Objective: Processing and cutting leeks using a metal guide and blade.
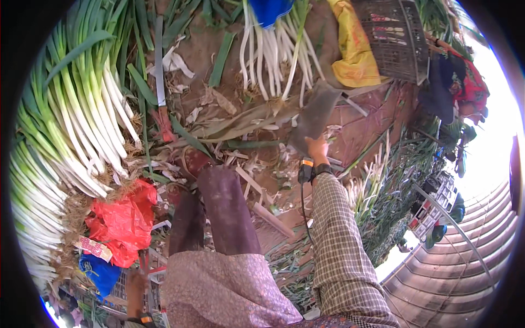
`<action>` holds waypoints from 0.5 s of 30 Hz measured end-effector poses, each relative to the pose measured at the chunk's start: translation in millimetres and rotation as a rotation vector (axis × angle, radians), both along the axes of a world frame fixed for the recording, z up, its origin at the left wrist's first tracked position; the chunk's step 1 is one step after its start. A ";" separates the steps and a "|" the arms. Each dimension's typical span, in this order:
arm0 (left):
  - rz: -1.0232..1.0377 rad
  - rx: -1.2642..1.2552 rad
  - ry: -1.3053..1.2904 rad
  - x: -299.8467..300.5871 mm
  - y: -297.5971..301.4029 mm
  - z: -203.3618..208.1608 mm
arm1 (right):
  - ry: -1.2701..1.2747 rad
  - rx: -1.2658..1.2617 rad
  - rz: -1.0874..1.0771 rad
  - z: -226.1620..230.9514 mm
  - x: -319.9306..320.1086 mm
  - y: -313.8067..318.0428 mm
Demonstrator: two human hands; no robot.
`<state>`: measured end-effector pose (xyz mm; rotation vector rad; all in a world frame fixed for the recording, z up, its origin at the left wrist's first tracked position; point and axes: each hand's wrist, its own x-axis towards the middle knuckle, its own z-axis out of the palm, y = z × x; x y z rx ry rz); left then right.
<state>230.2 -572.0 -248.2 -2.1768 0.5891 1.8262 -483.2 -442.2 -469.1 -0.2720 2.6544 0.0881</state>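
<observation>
My right hand (316, 148) is closed on the near edge of a dark grey, flat, slightly blurred panel (314, 113). Pale metal bars show by its far and near ends; I cannot tell its exact kind. Beyond the panel, peeled leeks (279, 57) lie with their white ends toward me, partly under a blue sheet (269, 11). Low at the left, my left hand (136, 287) hangs beside a metal frame with red and white bars (156, 270). Its fingers are too hidden to read. A long knife (159, 65) with a red handle lies on the ground ahead.
Large heaps of leeks (82, 120) fill the left, beside a red plastic bag (126, 218) and a blue bag (100, 273). A yellow sack (355, 49) and a plastic crate (396, 38) stand far right. Wooden slats (272, 220) and peelings litter the soil. Another person (465, 90) is at right.
</observation>
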 end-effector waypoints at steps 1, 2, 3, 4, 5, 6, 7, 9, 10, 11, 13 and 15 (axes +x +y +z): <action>-0.053 -0.055 -0.029 -16.6 -12.0 -13.7 | -0.045 0.020 0.047 1.2 -7.4 7.3; -0.109 -0.112 -0.049 -40.9 -28.6 -26.5 | -0.042 0.028 0.043 4.5 -9.4 14.1; -0.114 -0.095 -0.022 -66.4 -45.8 -36.0 | -0.010 0.054 0.091 13.2 -12.0 21.6; -0.120 -0.085 0.008 -87.1 -61.6 -40.5 | 0.024 0.074 0.138 25.9 -14.8 25.8; -0.130 -0.096 0.013 -93.1 -72.4 -43.2 | 0.030 0.063 0.128 39.3 -5.8 26.0; -0.120 -0.175 0.021 -95.6 -81.0 -48.2 | 0.021 0.010 0.169 55.0 12.3 23.8; -0.106 -0.253 0.041 -104.4 -89.7 -55.2 | 0.025 -0.041 0.212 77.0 23.3 24.5; -0.062 -0.264 0.142 -147.8 -101.4 -56.1 | -0.013 -0.203 0.153 138.5 38.6 36.9; -0.020 -0.257 0.210 -167.5 -110.5 -48.0 | -0.069 -0.192 0.105 178.2 54.2 27.7; -0.031 -0.269 0.244 -196.0 -115.6 -42.0 | -0.084 -0.242 0.150 218.2 57.8 34.4; -0.021 -0.260 0.439 -241.7 -131.1 -19.2 | -0.274 -0.113 -0.056 296.0 88.6 3.7; -0.039 -0.196 0.546 -297.0 -143.5 2.2 | -0.340 -0.365 -0.007 337.8 112.7 36.0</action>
